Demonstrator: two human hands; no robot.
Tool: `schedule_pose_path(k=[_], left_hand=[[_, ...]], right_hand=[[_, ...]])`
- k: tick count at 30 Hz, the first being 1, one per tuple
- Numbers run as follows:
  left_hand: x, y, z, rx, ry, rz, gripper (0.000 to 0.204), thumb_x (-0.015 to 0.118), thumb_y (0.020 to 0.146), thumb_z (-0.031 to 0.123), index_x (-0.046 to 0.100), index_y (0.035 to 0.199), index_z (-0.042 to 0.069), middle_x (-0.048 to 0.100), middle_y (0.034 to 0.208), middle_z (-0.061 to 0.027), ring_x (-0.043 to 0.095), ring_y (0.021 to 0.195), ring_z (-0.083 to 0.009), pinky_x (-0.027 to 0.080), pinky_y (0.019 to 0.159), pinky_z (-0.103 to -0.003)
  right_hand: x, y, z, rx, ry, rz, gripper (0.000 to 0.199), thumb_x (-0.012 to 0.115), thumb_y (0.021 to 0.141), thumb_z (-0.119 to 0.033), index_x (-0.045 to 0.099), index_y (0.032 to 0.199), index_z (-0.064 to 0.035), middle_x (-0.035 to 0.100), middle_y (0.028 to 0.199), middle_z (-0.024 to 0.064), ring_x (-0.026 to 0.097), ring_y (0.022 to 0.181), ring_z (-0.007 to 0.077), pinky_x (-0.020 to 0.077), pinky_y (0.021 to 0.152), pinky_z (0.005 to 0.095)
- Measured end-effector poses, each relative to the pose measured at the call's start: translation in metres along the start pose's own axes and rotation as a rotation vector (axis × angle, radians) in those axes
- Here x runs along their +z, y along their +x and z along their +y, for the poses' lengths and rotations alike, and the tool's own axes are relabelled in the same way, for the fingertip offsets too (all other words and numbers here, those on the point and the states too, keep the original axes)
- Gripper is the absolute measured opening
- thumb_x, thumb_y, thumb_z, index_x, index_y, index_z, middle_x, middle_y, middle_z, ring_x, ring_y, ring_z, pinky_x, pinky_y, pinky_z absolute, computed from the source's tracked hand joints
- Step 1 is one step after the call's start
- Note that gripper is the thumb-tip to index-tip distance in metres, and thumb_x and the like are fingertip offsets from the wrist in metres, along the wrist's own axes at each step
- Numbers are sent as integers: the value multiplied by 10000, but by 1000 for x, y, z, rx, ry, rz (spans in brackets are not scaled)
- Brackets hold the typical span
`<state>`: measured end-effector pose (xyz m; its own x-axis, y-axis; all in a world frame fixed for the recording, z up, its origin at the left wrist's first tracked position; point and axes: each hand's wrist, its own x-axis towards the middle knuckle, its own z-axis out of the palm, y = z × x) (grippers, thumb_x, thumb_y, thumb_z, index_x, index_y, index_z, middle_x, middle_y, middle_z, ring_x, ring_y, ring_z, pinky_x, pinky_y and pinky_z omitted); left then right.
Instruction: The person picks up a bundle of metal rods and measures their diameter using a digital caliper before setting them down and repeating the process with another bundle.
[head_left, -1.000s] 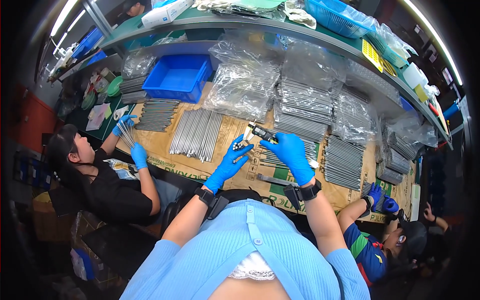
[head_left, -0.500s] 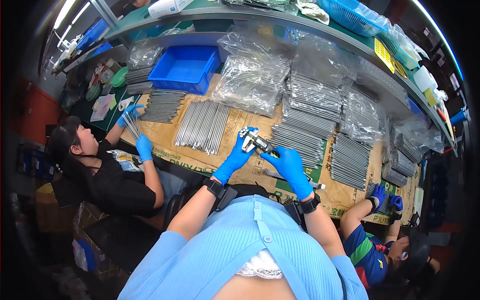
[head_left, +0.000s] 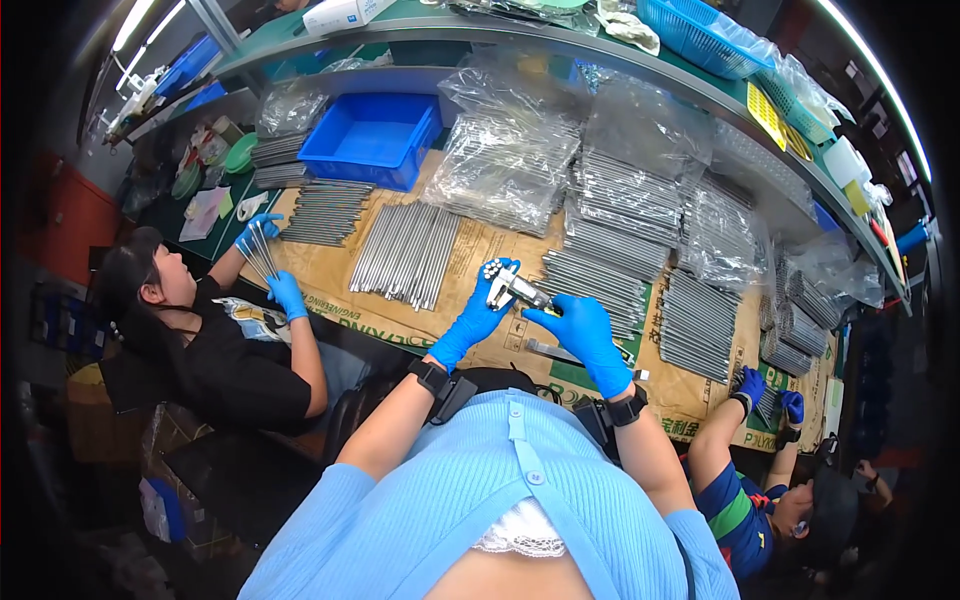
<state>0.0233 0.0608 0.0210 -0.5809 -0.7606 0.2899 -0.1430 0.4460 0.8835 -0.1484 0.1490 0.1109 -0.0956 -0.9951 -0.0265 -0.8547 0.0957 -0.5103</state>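
In blue gloves, my left hand (head_left: 476,318) is closed around a small bundle of metal rods (head_left: 492,268), whose round ends point up at me. My right hand (head_left: 585,332) grips a caliper (head_left: 528,291), its jaws up against the bundle beside my left fingers. How far apart the jaws stand is too small to tell. Left of my hands a row of bright rods (head_left: 402,258) lies on brown paper (head_left: 330,285). Another row of rods (head_left: 598,292) lies just beyond my right hand. A flat metal tool (head_left: 560,352), partly hidden, rests under my right wrist.
A blue bin (head_left: 365,135) stands at the back, beside plastic-bagged rods (head_left: 510,155). More rods (head_left: 697,325) lie to the right. A shelf edge (head_left: 560,38) runs above. Gloved co-workers handle rods on the left (head_left: 287,295) and right (head_left: 750,385).
My right hand has shifted slightly right, and the caliper has turned, so its dark display side shows less and shiny metal shows more. The co-workers' hands have moved a little.
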Motion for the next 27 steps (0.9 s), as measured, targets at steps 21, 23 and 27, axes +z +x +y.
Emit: schedule_pose_path(k=[21, 23, 27], left_hand=[[-3, 0, -2, 15, -46, -39, 607, 571, 848, 52, 276, 1379, 45, 346, 1373, -125, 318, 1285, -259, 246, 1074, -339], [-4, -1, -5, 26, -38, -58, 648, 578, 841, 48, 236, 1391, 49, 350, 1382, -126, 313, 1293, -263, 238, 1079, -341], [-3, 1, -2, -16, -126, -66, 663, 644, 813, 121, 307, 1382, 63, 349, 1372, -138, 311, 1285, -290, 236, 1080, -348]], right_hand=[[-2, 1, -3, 43, 2, -46, 568, 623, 711, -630, 658, 700, -63, 549, 511, 94, 576, 485, 238, 438, 455, 351], [-2, 1, -3, 47, 19, -56, 572, 627, 706, -630, 659, 699, -59, 551, 515, 98, 574, 485, 243, 437, 456, 351], [-9, -2, 1, -10, 50, 61, 541, 676, 709, -567, 642, 655, -29, 539, 494, 101, 519, 426, 216, 380, 424, 328]])
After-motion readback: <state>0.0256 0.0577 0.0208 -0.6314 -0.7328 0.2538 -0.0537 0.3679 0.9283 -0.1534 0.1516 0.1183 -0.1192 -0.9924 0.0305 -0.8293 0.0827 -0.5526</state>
